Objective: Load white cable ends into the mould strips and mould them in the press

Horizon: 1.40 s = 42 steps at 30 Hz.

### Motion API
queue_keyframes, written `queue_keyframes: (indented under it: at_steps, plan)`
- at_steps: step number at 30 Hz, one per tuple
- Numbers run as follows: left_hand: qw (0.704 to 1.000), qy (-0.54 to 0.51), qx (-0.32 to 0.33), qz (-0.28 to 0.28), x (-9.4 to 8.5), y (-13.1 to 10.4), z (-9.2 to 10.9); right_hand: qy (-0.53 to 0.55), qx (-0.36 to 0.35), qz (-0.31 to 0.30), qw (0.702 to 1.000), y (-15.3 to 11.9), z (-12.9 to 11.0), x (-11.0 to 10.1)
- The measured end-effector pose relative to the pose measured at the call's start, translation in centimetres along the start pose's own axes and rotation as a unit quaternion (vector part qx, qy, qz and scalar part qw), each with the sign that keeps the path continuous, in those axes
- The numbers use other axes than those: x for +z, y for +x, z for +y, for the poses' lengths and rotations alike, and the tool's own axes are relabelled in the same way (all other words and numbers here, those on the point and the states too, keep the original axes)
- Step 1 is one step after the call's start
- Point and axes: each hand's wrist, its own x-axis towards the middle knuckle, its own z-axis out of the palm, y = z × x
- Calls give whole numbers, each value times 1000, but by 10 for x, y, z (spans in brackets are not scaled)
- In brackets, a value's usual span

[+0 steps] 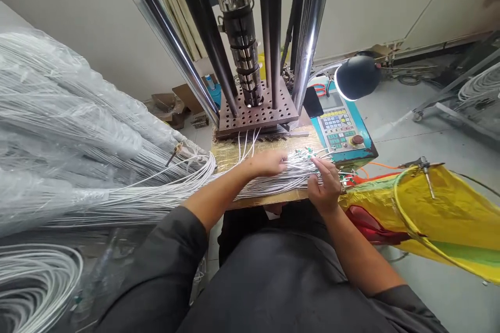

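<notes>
A thick bundle of white cables [269, 186] lies across the work table, its ends fitted with small green tips [308, 153] on the right. My left hand [269, 163] rests over the bundle with its fingers curled, and the cables there are partly covered by it. Just right of it, my right hand [325, 183] is at the tipped ends, index finger and thumb bent around something too small to make out. A few single cables [246, 146] run from the bundle to beneath the perforated metal plate [258, 114] of the press.
Behind the table rise the press's steel columns [310, 36]. A control panel [338, 127] and a lit lamp [357, 78] stand at right, with a yellow bag on a hoop [441, 208] below. Plastic-wrapped cable bundles [70, 99] fill the left, above a cable coil [39, 286].
</notes>
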Motion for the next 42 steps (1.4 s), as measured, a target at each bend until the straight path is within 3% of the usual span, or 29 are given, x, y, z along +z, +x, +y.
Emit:
queue_keyframes:
  at_steps: [3, 6, 8, 12, 16, 19, 22, 26, 30, 34, 39, 42]
  plan:
    - [993, -107, 14, -40, -12, 15, 13, 4, 6, 6, 1000, 1, -1, -1]
    - [963, -225, 4, -150, -13, 21, 22, 9, 2, 22, 1000, 0, -1, -1]
    - [950, -254, -4, -180, -14, 23, 27, 12, 0, 43, 999, 0, 0, -2]
    - [946, -317, -36, -47, -18, 17, 36, 19, 14, 68, 997, 1, -1, -4]
    - [951, -302, -64, -27, -11, 5, 41, 29, 8, 77, 997, 0, -1, -6]
    - [964, -258, -56, 22, -4, 3, 42, 19, 21, 74, 997, -2, 0, -5]
    - [974, -213, -62, 41, -2, 6, 41, 7, 37, 76, 996, -5, 0, -7]
    - [968, -232, -77, 53, -2, 10, 37, 7, 55, 71, 996, -9, -2, -13]
    - [970, -204, -67, 117, 0, 12, 32, 24, 60, 73, 995, -10, -5, -18]
    - [963, -203, -99, 149, 3, 12, 29, 28, 65, 79, 994, -8, -6, -19]
    - [977, -166, -58, 116, 8, 8, 30, 13, 74, 77, 994, -3, -4, -26]
    - [979, -137, -56, 139, 9, 8, 29, 12, 75, 89, 993, 0, -1, -32]
